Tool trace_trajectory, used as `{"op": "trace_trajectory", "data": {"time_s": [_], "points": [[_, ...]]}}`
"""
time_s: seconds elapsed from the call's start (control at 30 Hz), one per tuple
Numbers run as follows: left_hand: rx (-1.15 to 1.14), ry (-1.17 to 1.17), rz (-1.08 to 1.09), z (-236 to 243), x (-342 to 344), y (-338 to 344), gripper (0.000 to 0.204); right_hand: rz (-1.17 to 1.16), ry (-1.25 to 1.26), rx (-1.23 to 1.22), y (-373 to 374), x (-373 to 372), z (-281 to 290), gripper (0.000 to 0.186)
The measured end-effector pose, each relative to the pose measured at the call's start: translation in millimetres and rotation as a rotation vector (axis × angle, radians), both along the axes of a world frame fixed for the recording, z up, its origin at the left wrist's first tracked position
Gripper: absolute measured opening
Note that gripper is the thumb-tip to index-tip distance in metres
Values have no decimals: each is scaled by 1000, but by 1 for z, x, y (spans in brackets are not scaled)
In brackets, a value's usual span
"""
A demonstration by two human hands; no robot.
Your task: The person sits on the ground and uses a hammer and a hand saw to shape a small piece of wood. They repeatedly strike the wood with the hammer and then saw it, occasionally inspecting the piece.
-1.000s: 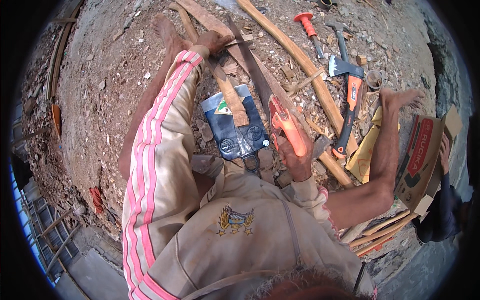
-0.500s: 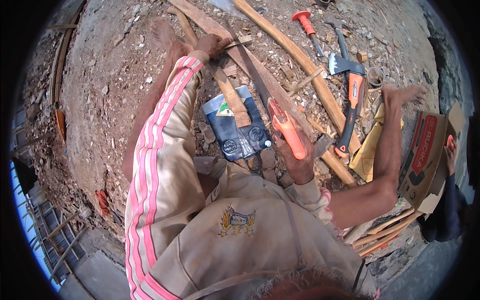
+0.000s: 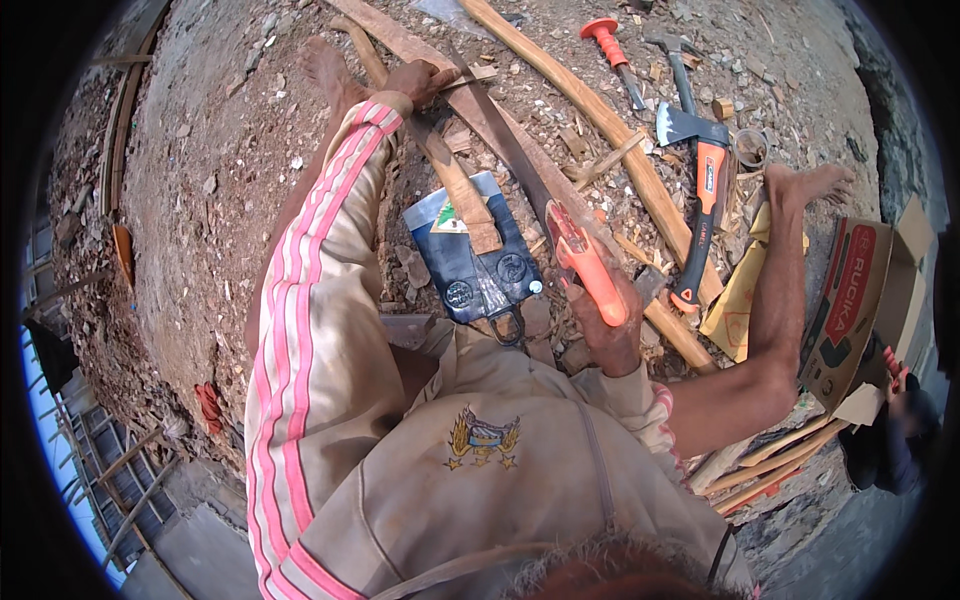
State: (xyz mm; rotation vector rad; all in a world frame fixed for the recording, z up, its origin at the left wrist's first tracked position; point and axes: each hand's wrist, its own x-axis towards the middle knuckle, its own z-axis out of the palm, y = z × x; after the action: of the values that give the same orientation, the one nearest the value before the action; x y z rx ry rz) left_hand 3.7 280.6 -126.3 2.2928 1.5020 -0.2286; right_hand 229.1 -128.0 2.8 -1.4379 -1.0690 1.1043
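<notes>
My left hand [image 3: 418, 84] grips a thin wooden strip [image 3: 475, 76] over a long reddish plank [image 3: 393, 37]; the saw blade [image 3: 505, 135] crosses the strip beside my fingers. My right hand [image 3: 608, 338] is closed round the saw's orange handle [image 3: 600, 285], low over the plank. A short wooden slat [image 3: 465, 210] lies on a dark blue bag [image 3: 440, 280] with a metal ring between my legs. A long light-wood pole [image 3: 620, 150] lies to the right of the saw.
An orange-and-black axe [image 3: 705, 190], a hammer [image 3: 683, 85] and a red-gripped chisel [image 3: 625, 75] lie right, near a small cup [image 3: 750, 150] and yellow sheet [image 3: 730, 320]. At far right a co-worker [image 3: 890, 450] holds something red beside a cardboard box [image 3: 840, 310]. Timber [image 3: 130, 100] lies left.
My right hand and the saw have moved slightly back toward my body and right. My left hand stays on the strip. The co-worker's hand has shifted and now holds a red object.
</notes>
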Motion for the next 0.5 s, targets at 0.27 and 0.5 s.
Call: {"op": "trace_trajectory", "data": {"time_s": [0.27, 0.5], "points": [[-16, -12, -32, 3, -3, -4, 68, -27, 147, -30, 29, -7, -16, 55], [-12, -13, -82, -6, -3, 6, 70, 87, 26, -29, 23, 8, -5, 46]]}}
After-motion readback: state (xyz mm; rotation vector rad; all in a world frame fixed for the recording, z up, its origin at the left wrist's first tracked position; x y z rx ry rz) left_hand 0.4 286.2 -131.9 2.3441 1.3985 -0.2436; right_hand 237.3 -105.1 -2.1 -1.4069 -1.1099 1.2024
